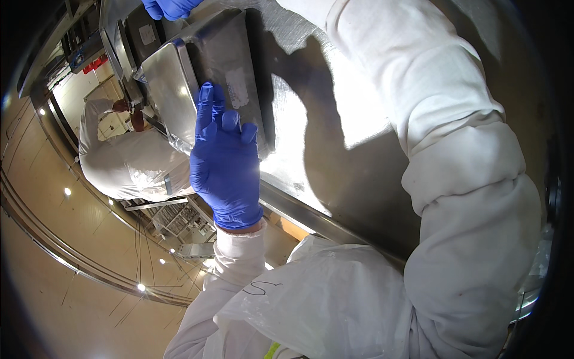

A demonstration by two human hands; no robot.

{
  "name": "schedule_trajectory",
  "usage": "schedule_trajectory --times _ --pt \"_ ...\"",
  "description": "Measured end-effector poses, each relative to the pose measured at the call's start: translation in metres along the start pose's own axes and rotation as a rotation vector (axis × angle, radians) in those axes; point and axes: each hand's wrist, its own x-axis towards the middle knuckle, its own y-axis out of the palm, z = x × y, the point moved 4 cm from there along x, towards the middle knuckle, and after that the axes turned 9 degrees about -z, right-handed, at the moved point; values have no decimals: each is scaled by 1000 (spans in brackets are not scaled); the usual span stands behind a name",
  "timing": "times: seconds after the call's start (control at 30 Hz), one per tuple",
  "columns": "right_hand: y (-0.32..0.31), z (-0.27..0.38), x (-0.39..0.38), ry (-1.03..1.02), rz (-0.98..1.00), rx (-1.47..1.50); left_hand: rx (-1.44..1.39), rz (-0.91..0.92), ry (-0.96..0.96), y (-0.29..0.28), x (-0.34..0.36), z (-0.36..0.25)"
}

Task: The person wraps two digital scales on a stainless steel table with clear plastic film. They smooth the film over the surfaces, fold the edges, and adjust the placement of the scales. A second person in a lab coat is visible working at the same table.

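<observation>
My left hand [227,158], in a blue glove, lies against the side of a shiny metal pan [167,87]. Two of its fingers stretch along the pan's edge and the other two are partly curled; nothing is clearly gripped. Clear plastic wrap covers a darker grey surface with a white label [237,88] beside these fingers. At the top edge, blue-gloved fingers [170,7] show near the far end of the pan. They appear to be my right hand's, as my right arm [442,113] reaches up out of view; most of that hand is cut off.
A metal table [359,191] spreads to the right, with my arm's shadow across it. Another dark container with a label [147,34] stands beyond the pan. At the left is a person in white clothing [134,161]. My plastic apron [335,293] hangs by the table edge.
</observation>
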Motion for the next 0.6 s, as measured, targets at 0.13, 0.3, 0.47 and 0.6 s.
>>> schedule_trajectory --times 0.13,0.3,0.47,0.6 --pt "2 0 0 -6 5 2 -61 -34 -18 5 -5 -4" --pt "3 4 2 -14 8 -8 -145 101 -61 0 -8 -5" --pt "5 2 0 -7 12 -22 -42 -15 -34 6 -10 -2" --pt "6 4 1 -12 9 -28 30 -98 13 11 -13 -1"
